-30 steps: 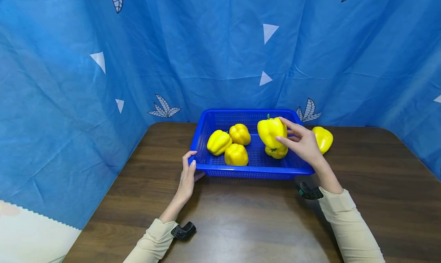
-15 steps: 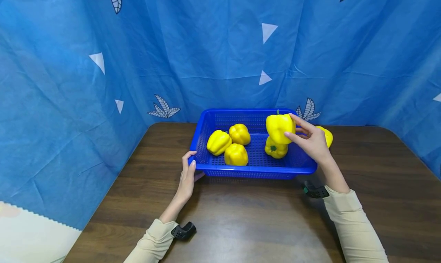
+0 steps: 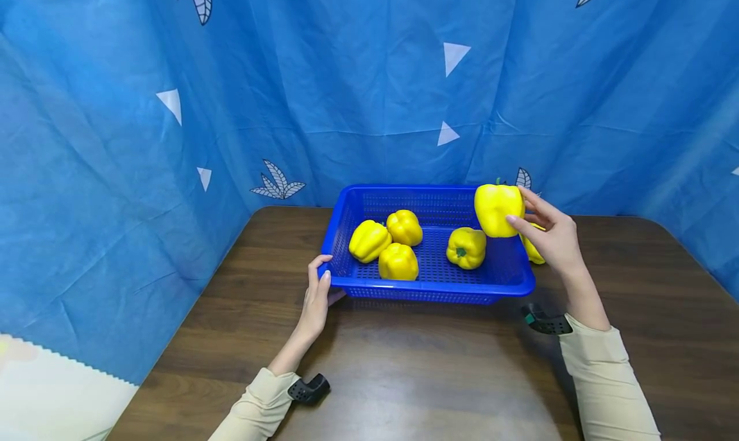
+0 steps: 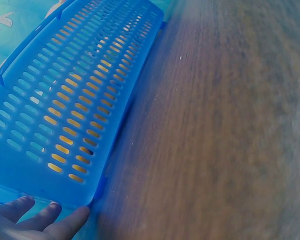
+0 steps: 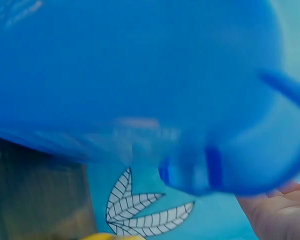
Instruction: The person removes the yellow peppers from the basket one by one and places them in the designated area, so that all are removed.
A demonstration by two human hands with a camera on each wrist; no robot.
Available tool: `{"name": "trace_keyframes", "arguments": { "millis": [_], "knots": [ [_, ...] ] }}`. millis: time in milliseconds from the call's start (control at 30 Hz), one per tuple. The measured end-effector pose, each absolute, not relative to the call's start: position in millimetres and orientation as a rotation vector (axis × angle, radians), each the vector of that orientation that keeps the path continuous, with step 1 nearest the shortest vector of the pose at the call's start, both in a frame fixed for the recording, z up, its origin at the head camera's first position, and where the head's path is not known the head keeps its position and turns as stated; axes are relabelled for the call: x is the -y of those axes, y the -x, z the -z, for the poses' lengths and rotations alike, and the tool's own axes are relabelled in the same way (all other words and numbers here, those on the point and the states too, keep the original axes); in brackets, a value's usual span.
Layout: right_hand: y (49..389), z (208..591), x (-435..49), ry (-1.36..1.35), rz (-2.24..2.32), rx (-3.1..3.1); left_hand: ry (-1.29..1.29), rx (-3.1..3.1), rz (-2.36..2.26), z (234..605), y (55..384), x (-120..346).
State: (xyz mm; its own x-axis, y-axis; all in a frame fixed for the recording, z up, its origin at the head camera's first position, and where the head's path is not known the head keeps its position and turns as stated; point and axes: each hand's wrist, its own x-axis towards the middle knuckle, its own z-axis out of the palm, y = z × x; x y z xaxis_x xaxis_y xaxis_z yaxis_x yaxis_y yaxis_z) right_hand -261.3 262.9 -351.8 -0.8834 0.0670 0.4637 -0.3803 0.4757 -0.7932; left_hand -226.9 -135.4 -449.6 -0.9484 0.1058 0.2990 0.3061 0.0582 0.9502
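Note:
My right hand (image 3: 557, 239) pinches a yellow bell pepper (image 3: 498, 213) between thumb and fingers, holding it up over the right end of a blue plastic basket (image 3: 427, 287). The pepper's green stem points up. With my left hand (image 3: 314, 303) I grip the basket's near left corner; in the left wrist view the fingertips (image 4: 54, 207) lie against its edge. Three bell peppers (image 3: 398, 262) sit together in the left half of the basket. A single bell pepper (image 3: 466, 248) lies to their right, stem toward me. Blurred blue plastic fills most of the right wrist view.
Another yellow bell pepper (image 3: 534, 251) lies on the wooden table (image 3: 421, 357) just right of the basket, partly hidden by my right hand. A blue patterned curtain (image 3: 369, 94) hangs directly behind the basket and along the left side.
My right hand has carried its bell pepper rightward and slightly up, from over the lone pepper to the basket's right end. That lone pepper is now fully uncovered. The left hand keeps its grip.

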Motion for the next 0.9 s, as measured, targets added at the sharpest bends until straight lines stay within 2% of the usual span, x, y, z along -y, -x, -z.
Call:
{"name": "trace_keyframes", "arguments": {
  "millis": [233,900],
  "knots": [
    [257,347,-275,-0.162,-1.421,2.277,0.408,2.174,2.001,450,227,135],
    [254,353,-307,-0.101,-1.614,2.143,0.406,2.179,1.97,451,227,135]
  ]
}}
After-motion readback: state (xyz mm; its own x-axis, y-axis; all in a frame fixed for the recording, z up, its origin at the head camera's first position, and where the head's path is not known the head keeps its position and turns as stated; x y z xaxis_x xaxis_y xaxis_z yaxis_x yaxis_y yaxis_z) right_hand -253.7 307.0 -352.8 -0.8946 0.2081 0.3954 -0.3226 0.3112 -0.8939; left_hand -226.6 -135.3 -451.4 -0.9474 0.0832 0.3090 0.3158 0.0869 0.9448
